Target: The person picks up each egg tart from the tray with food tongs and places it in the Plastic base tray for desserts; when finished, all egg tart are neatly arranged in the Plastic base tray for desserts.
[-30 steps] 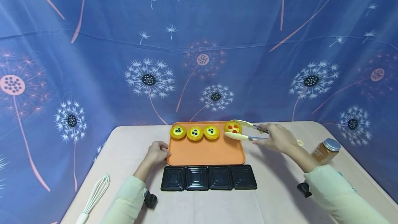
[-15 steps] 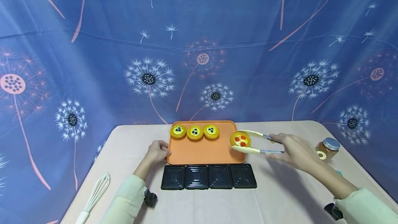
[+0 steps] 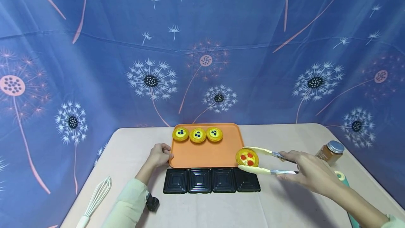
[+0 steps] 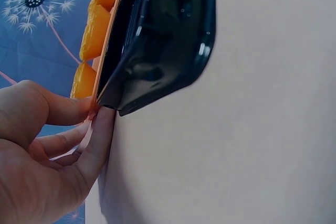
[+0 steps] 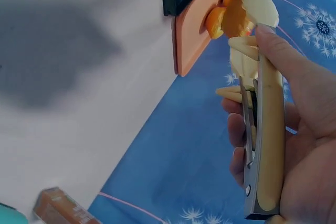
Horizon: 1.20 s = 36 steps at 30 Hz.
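Observation:
My left hand [image 3: 159, 156] pinches the left rim of an orange tray [image 3: 202, 157]; in the left wrist view the thumb [image 4: 65, 109] lies over the edge and fingers are beneath it. Three tarts with blueberry-like toppings [image 3: 197, 135] stand in a row at the tray's back left. My right hand [image 3: 316, 175] grips a pair of tongs [image 3: 284, 172] with cream tips and metal arms. Between the tips is a tart with red toppings [image 3: 247, 158], held over the tray's front right corner. A black four-sided container row [image 3: 212, 180] lies along the tray's front edge, its squares facing up.
A white whisk [image 3: 97, 196] lies at the left of the table. On the right stand a brown jar with a grey lid [image 3: 330, 152] and a teal cylinder with a cream end [image 3: 343, 178], partly behind the right forearm. Blue dandelion cloth [image 3: 269, 80] surrounds the table.
The tongs have carried the red-topped tart from the tray's back right corner forward and slightly right, toward the black container row. My left hand has stayed on the tray's rim.

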Motion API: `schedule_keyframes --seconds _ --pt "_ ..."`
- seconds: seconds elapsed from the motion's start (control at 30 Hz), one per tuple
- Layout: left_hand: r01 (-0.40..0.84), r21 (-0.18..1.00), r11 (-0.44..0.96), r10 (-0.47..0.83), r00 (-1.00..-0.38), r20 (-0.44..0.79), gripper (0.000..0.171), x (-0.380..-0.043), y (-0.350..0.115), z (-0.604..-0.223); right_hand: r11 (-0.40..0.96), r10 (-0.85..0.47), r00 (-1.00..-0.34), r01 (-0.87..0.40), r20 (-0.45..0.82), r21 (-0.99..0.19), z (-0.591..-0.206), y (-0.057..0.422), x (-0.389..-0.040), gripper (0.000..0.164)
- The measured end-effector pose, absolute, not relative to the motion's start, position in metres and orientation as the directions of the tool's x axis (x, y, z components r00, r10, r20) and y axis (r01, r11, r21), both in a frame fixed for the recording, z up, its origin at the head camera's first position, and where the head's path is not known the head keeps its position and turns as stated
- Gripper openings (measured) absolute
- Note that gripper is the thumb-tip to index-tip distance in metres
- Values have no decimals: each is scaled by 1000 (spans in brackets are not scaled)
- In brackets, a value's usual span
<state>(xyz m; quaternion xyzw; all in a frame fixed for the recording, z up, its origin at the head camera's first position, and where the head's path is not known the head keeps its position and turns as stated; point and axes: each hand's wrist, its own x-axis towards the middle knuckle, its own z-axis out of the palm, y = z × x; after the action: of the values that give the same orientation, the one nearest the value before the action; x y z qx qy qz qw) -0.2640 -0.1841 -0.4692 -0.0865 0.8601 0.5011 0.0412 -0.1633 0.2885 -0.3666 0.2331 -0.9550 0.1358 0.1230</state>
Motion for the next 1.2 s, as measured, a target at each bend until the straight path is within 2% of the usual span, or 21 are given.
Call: schedule_keyframes --seconds 0.63,0.93,1.2 --pt "-166 872 461 -86 -986 -142 21 -264 -183 -472 878 -359 -905 -411 230 -246 -399 290 -144 63" --pt "-162 873 460 -90 -987 -136 19 -263 -184 -473 895 -346 -925 -375 154 -242 -405 290 -143 68" --pt "-170 871 461 -97 -985 -141 20 -263 -184 -472 893 -346 -928 -370 136 -256 -409 291 -144 72"
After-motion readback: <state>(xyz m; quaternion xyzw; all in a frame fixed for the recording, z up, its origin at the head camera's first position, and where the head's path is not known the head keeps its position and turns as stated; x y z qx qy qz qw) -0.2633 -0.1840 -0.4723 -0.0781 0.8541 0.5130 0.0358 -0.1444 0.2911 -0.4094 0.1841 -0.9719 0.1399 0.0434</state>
